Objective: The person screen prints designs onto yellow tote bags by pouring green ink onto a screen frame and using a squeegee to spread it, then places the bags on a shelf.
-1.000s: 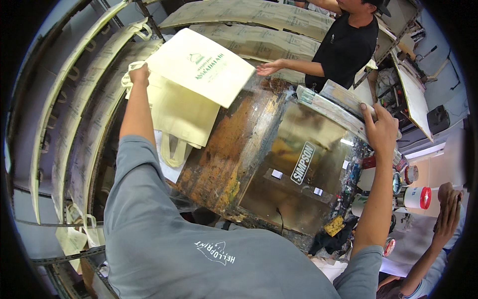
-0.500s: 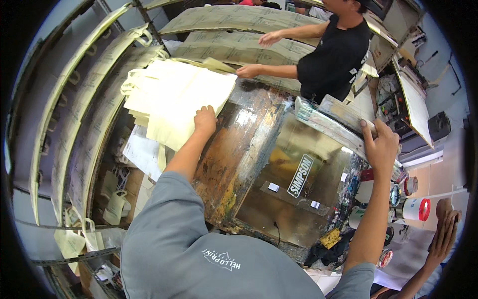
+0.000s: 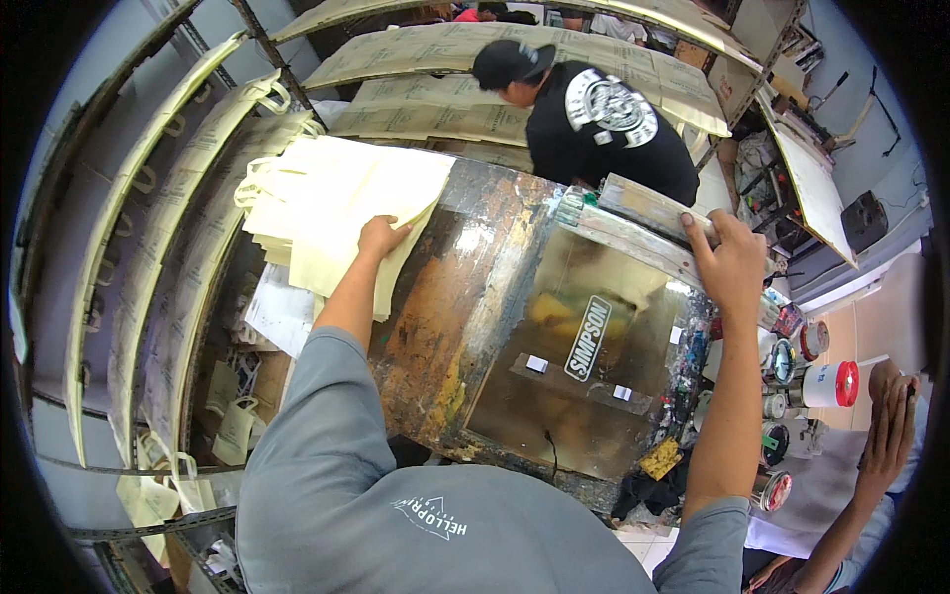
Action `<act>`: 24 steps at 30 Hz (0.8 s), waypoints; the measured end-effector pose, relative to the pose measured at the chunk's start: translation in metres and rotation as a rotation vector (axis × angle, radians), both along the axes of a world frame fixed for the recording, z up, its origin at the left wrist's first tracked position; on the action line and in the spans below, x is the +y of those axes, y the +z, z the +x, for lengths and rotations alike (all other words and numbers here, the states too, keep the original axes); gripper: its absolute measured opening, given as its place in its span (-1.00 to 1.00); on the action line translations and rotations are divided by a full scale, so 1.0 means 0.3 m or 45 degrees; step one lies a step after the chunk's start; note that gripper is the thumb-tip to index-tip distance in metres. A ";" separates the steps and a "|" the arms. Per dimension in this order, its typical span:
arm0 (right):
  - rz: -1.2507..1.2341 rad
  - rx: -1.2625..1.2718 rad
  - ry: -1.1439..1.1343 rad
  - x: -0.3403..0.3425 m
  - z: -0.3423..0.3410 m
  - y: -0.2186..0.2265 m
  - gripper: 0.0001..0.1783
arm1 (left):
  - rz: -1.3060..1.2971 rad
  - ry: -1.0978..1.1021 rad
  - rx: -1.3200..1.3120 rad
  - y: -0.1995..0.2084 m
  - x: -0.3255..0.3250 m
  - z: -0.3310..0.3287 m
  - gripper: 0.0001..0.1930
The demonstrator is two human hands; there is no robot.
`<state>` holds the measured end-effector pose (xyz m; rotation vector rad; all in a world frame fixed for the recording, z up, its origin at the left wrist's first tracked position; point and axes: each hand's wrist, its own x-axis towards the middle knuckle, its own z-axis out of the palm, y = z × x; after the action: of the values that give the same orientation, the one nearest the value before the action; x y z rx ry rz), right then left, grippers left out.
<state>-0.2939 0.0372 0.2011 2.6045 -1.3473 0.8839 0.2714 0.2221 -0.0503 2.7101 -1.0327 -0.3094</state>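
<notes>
My left hand (image 3: 384, 238) is closed at the right edge of the top cream tote bag (image 3: 346, 198), on a stack of similar bags at the table's left. The thumb lies over the fabric and the other fingers are partly hidden. Across the table, my right hand (image 3: 730, 259) is wrapped round the right end of a paint-stained wooden frame (image 3: 633, 238). A wooden bar (image 3: 648, 210) lies along that frame's far edge, its end by my thumb. Nearer me is a glossy brown board (image 3: 554, 386) with a dark printed label and small white pieces on it.
Racks of flat tote bags (image 3: 148, 287) curve along the left and back. A co-worker in black (image 3: 614, 129) bends beyond the table. Paint cans (image 3: 831, 384), a yellow sponge (image 3: 660, 458) and black cloth (image 3: 648, 493) sit at right. Another person's hand (image 3: 889, 426) shows at far right.
The co-worker has turned, bent down and withdrawn the hand from the bags. My left hand has shifted along the bag, whose right edge now hangs folded down. My right hand stays at the frame.
</notes>
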 end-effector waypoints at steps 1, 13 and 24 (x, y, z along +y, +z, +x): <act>-0.016 0.002 0.007 0.003 -0.003 -0.001 -0.40 | -0.015 0.012 0.030 -0.007 -0.009 0.006 -0.37; -0.053 -0.008 0.014 -0.006 -0.013 -0.022 -0.42 | 0.245 -0.175 -0.587 -0.007 -0.188 -0.120 -0.82; 0.001 0.091 -0.079 -0.135 0.004 0.019 -0.21 | 0.006 -1.306 -0.755 -0.043 0.100 -0.774 -0.29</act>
<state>-0.2928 -0.0033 0.2068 2.5536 -1.4021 0.7741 0.0393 0.2520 -0.0631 2.0424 -2.5105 0.3764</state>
